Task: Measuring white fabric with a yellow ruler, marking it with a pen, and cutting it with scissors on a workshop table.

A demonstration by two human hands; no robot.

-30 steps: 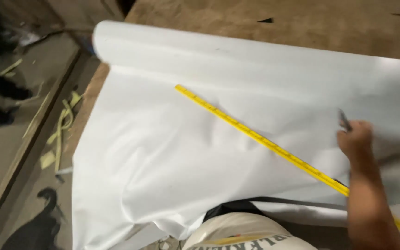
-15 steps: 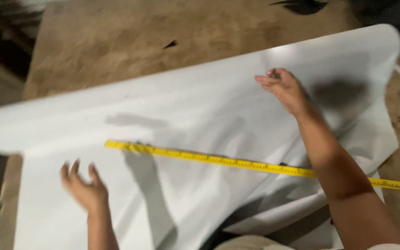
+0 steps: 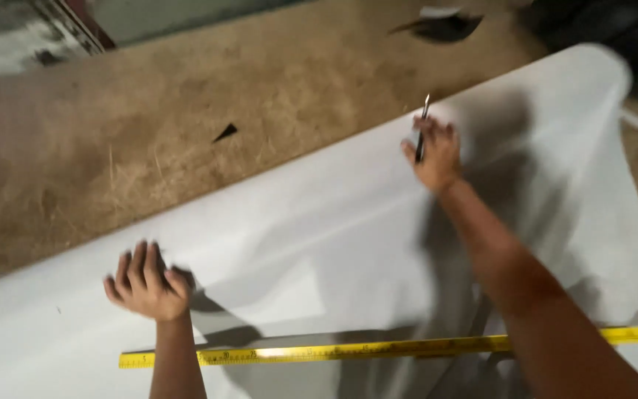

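Both hands over white sheet, yellow rule lying across it.

Left hand (image 3: 145, 284), lower left of frame: fingers spread wide, holding nothing, just above the white sheet (image 3: 319, 229). Right hand (image 3: 433, 151), upper right: closed around a thin dark pen-like tool (image 3: 422, 125), tip pointing up, near the sheet's far edge. Yellow measuring rule (image 3: 378, 347) lies flat along bottom of frame, partly crossed by the right forearm. Brown worktable (image 3: 149, 125) fills upper left.

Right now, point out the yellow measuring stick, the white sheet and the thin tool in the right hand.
yellow measuring stick (image 3: 348, 350): head view, on the middle of its yellow face.
white sheet (image 3: 319, 229): head view, on a bare flat part between the hands.
thin tool (image 3: 423, 118): head view, on the shaft above the right hand (image 3: 433, 151).
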